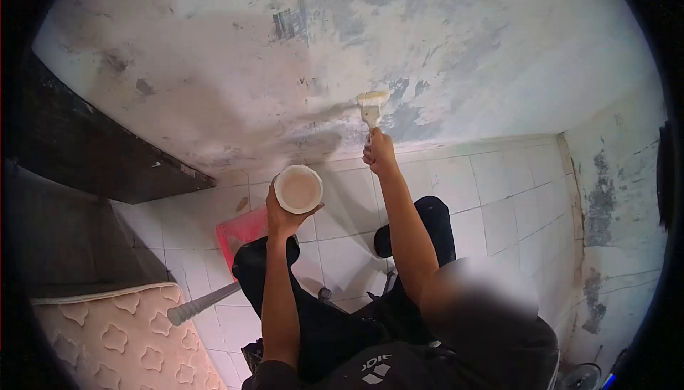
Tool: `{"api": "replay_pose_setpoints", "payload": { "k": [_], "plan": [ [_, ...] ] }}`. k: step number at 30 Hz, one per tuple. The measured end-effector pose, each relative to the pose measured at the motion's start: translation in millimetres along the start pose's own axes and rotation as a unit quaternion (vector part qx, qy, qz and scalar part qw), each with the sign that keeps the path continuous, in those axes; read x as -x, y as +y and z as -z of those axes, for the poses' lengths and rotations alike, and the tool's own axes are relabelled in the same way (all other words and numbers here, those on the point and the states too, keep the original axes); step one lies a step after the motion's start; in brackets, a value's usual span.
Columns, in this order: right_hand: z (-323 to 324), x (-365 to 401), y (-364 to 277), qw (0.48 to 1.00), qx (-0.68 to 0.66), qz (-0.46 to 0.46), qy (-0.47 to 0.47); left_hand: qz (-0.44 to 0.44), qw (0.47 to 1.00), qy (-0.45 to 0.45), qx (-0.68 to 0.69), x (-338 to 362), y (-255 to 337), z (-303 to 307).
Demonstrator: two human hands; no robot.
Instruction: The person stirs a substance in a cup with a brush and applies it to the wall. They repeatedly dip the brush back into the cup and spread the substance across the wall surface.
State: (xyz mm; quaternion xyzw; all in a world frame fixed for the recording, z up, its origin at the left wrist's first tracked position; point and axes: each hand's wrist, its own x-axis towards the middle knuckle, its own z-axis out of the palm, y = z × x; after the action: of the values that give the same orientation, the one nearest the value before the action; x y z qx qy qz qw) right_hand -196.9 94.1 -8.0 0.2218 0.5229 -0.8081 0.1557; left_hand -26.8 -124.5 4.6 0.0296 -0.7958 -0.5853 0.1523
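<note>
My right hand (380, 152) is wrapped round the handle of a flat paintbrush (371, 110), arm stretched forward. The brush's pale bristles are up against the wall (235, 83), or very near it, low down beside a grey patch. White paint covers the wall unevenly, with grey showing through in several places. In my left hand (283, 220) is a round white tub (299, 189), gripped around its side, with pale paint inside. The tub is held over the floor, a little in front of my knee.
A red dustpan (241, 234) with a grey handle (204, 303) lies by my left leg on the white tiled floor (484, 176). A patterned mattress (132, 340) is at lower left, below a dark panel (107, 130). A stained side wall (620, 197) stands right.
</note>
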Motion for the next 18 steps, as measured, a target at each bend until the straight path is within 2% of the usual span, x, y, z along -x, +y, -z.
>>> {"api": "replay_pose_setpoints", "payload": {
  "k": [2,6,8,12,13,14,16,18],
  "plan": [
    [8,-11,9,0.999,-0.001,-0.045,0.000,-0.009,1.000,0.002,-0.019,2,-4,-1],
    [28,-32,27,0.998,-0.004,-0.059,-0.011,-0.019,0.999,-0.003,-0.033,1,-2,-5],
    [33,-40,40,0.989,-0.029,-0.139,0.033,-0.006,0.999,-0.006,-0.031,1,-7,-6],
    [39,-33,56,0.991,-0.004,-0.127,0.051,-0.017,1.000,-0.007,-0.010,-2,8,-6],
    [39,-28,50,0.996,0.026,-0.087,0.022,-0.025,0.999,-0.003,-0.021,-2,6,-6],
    [34,-27,45,0.996,0.026,-0.087,0.020,-0.033,0.999,0.001,-0.032,-2,4,-6],
    [13,-6,13,0.997,0.062,0.017,0.040,-0.024,0.999,0.002,-0.024,-1,-1,-7],
    [-4,10,-21,0.997,0.058,0.042,0.030,-0.020,1.000,0.002,-0.015,-2,1,-6]
  ]
}}
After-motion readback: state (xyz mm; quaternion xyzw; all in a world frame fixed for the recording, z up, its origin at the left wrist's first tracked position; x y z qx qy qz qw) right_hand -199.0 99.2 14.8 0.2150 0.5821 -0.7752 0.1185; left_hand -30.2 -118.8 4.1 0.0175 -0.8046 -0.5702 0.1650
